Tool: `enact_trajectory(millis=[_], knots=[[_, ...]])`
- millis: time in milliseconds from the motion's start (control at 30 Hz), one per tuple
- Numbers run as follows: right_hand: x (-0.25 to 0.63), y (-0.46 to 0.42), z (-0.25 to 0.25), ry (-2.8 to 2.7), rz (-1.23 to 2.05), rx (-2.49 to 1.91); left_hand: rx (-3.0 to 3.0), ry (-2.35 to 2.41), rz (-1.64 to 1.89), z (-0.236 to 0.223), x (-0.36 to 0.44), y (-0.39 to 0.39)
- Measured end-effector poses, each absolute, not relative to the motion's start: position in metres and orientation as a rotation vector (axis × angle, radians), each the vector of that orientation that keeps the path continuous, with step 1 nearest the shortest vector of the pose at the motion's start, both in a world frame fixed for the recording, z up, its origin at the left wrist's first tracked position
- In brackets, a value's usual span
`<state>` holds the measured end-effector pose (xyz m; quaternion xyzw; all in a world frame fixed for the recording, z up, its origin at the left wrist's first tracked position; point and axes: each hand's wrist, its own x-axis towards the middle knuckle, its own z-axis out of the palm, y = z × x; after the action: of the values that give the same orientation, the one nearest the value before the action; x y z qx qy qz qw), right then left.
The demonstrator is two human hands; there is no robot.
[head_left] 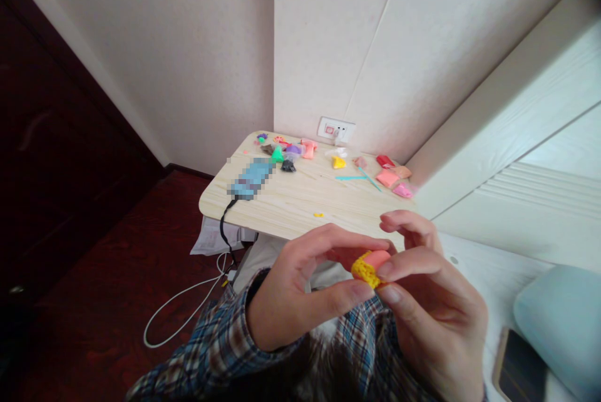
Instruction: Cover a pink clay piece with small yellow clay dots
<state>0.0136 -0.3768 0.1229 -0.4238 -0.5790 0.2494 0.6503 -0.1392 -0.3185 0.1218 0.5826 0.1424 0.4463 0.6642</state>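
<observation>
Right hand (436, 308): thumb, index pinched on coral side of clay piece (377, 258); another finger spread clear. Left hand (314, 283): thumb, index nearly closed around it, likely steadying it while leaving bumpy yellow side exposed. Piece held up near tabletop's (286, 201) near edge; yellow faces left hand and body, long axis unclear. Beyond: yellow scrap (318, 215).

Beyond the left hand, a pale wall (211, 45) meets dark reddish flooring (107, 277) and a dark door (61, 108). A wood-grain table (291, 198) lies ahead of both hands; a white panelled cabinet (530, 183) stands beyond the right hand.
</observation>
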Motion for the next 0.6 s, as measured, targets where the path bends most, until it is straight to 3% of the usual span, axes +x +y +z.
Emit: enact_trajectory(millis=[600], knots=[[0.0203, -0.381, 0.1199, -1.325, 0.574, -0.985, 1.388, 0.313, 0.986, 0.1268, -0.1436, -0.3167]])
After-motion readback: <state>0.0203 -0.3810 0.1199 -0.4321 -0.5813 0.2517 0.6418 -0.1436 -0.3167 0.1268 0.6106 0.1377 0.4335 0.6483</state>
